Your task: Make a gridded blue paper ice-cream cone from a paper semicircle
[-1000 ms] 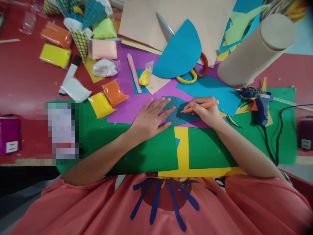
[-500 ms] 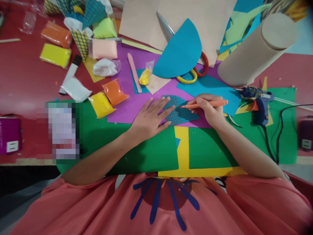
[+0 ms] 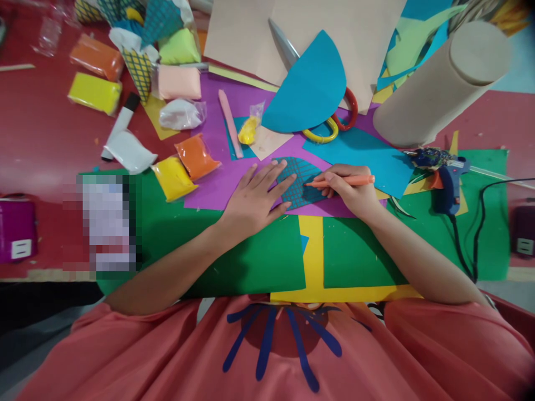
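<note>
Shirt [image 3: 175, 356]: pink with dark blue strokes, along the near side.
Yellow sheet [image 3: 312, 256]: near table edge; a strip of it runs up between two parts of the green sheet [image 3: 259, 256].
Left hand [image 3: 253, 195]: palm down, fingers spread, nothing grasped; thumb and fingertips lie over the left side of the blue piece.
Right hand [image 3: 353, 189]: clenched in a writing grip around the pen.
Pen [image 3: 359, 180]: orange, slanted, tip pointing left out of the grip onto the middle of the piece; tip contact too fine to tell.
Blue piece [image 3: 298, 174]: flat on the purple sheet [image 3: 211, 189], between the hands, left of the pen grip; right end partly hidden by the right hand's fingers. Reddish grid lines cross it, dense at left.
Glue gun [image 3: 449, 186]: right of the right hand, well apart, cord trailing nearer.
Clay packs: yellow [image 3: 172, 179] and orange [image 3: 196, 157], touching, left of the left hand.
Pink stick [image 3: 229, 123]: beyond the left hand, near a small yellow lump [image 3: 248, 131] in clear wrap.
Scissors [image 3: 283, 44]: beyond the piece, partly under a blue fan shape [image 3: 309, 89].
Roll [image 3: 422, 97]: beige, far right.
Cones [image 3: 136, 69]: gridded yellow and blue, far left.
</note>
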Tool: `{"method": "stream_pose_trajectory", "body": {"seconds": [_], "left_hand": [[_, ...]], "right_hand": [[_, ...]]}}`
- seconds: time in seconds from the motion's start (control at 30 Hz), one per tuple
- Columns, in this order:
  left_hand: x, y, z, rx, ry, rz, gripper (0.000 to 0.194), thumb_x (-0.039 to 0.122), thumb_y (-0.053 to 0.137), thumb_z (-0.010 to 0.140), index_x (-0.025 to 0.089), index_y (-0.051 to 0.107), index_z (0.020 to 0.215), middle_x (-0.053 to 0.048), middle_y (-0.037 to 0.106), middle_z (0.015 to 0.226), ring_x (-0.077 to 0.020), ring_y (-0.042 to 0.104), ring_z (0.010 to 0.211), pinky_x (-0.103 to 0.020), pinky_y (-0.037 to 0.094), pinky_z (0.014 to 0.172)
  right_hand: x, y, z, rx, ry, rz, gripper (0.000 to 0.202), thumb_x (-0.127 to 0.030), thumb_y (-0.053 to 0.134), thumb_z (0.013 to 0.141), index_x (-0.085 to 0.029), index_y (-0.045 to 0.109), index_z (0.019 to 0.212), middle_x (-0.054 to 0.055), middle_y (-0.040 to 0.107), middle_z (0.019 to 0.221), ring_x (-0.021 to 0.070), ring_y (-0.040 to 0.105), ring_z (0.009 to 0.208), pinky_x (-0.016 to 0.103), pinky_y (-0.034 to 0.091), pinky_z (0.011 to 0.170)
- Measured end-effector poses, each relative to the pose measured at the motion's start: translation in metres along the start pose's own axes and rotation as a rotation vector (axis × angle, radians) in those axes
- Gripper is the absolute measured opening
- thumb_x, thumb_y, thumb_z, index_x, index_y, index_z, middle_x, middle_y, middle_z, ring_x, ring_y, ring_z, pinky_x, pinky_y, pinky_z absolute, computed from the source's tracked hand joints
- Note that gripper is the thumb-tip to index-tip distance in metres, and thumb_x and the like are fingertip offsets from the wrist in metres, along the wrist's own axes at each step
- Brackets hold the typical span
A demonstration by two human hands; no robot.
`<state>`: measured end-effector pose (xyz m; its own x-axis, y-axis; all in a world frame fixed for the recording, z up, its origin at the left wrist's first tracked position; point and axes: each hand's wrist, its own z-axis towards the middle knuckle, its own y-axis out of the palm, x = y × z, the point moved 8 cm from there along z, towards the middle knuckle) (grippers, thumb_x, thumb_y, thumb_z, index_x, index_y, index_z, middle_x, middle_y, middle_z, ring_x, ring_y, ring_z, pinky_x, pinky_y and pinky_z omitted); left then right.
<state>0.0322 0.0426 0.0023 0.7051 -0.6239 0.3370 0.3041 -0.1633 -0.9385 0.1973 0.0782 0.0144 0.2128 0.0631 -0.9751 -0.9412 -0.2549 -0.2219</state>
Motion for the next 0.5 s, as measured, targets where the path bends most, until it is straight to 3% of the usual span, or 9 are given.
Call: {"method": "stream_pose_trajectory", "body": {"seconds": [0.5], "left_hand": [[0.0008,-0.0008,0.0005,-0.005,-0.007,0.025,0.051,0.045,0.039,0.099,0.021,0.042,0.144,-0.014,0.036,0.155,-0.0293,0.034,0.143,-0.052,0.024,0.116]], "right_hand": [[-0.0016,0.0026,0.0018,-0.031,0.068,-0.039,0.025,-0.024,0.053,0.078,-0.016,0.07,0.062,0.003,0.071,0.062,0.008,0.055,0.046,0.02,0.04,0.041]]}}
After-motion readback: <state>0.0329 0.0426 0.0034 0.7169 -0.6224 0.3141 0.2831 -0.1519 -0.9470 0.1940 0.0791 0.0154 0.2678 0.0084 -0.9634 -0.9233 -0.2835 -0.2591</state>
